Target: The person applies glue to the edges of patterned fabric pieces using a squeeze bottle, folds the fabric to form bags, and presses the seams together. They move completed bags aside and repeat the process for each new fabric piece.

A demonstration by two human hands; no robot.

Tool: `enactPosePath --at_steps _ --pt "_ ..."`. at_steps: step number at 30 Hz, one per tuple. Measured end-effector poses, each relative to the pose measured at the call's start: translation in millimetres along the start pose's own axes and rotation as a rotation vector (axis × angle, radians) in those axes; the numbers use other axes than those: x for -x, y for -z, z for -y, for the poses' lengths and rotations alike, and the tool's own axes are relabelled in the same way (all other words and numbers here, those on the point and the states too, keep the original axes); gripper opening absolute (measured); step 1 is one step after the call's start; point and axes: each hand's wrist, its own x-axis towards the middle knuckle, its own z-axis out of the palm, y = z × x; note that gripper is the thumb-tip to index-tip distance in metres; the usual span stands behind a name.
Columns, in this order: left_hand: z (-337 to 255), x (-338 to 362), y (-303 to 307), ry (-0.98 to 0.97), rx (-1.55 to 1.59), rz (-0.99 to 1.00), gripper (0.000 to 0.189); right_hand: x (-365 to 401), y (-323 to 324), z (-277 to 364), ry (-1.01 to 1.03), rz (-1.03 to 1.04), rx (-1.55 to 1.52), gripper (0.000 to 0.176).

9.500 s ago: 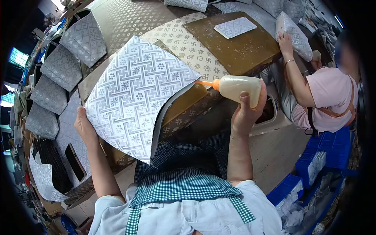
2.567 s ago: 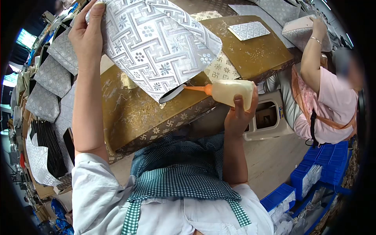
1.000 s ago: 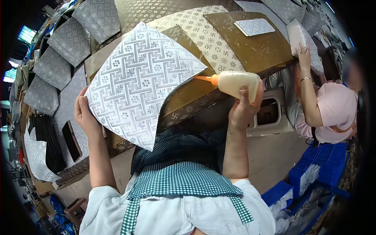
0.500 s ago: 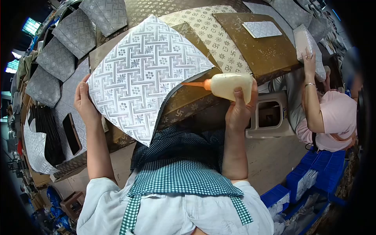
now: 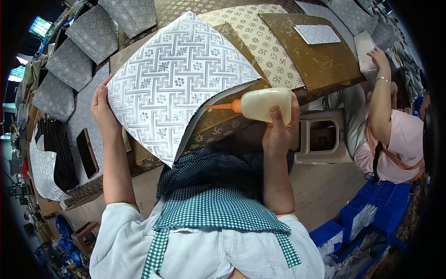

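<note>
Fingers of the left hand (image 5: 103,109) hide behind the patterned sheet (image 5: 179,79), gripping its nine-o'clock edge above the worktop (image 5: 320,65). Right hand (image 5: 277,135) clasps the glue bottle (image 5: 262,103), its nozzle pointing toward nine o'clock under the sheet's lifted edge.

Left hand (image 5: 103,109) is raised with the forearm nearly upright, fingers pinched closed (thumb on the near side). Right hand (image 5: 278,132) is lifted too, elbow bent, fingers curled in a tight grip.

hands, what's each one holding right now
Left hand: closed on the edge of the patterned panel.
Right hand: closed around the squeeze bottle, nozzle at the panel's edge.
</note>
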Motion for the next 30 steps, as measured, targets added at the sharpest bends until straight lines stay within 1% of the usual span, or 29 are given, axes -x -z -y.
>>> enactPosePath --at_steps 12,18,22,23,26,27,29,30 --pt "4 -3 3 0.000 -0.012 -0.031 0.036 24 -4 -10 -0.121 0.076 -0.077 0.058" --pt "10 -3 6 -0.032 -0.019 -0.025 0.035 46 -5 -7 -0.224 0.141 -0.099 0.054" --pt "11 -4 6 -0.032 -0.039 -0.036 0.035 62 -8 -2 -0.363 0.170 -0.180 0.057" --pt "10 -4 5 -0.026 -0.034 -0.043 0.035 64 -8 -2 -0.393 0.208 -0.211 0.059" --pt "7 -2 2 -0.018 -0.021 -0.051 0.035 64 -6 -1 -0.296 0.134 -0.197 0.058" --pt "8 -2 3 -0.023 -0.016 -0.040 0.035 59 -6 2 -0.204 0.115 -0.152 0.060" --pt "8 -2 3 -0.028 -0.015 -0.044 0.035 49 -9 10 -0.084 0.100 -0.076 0.063" --pt "8 -2 2 -0.029 -0.014 -0.048 0.035 47 -9 13 -0.033 0.108 0.019 0.061"
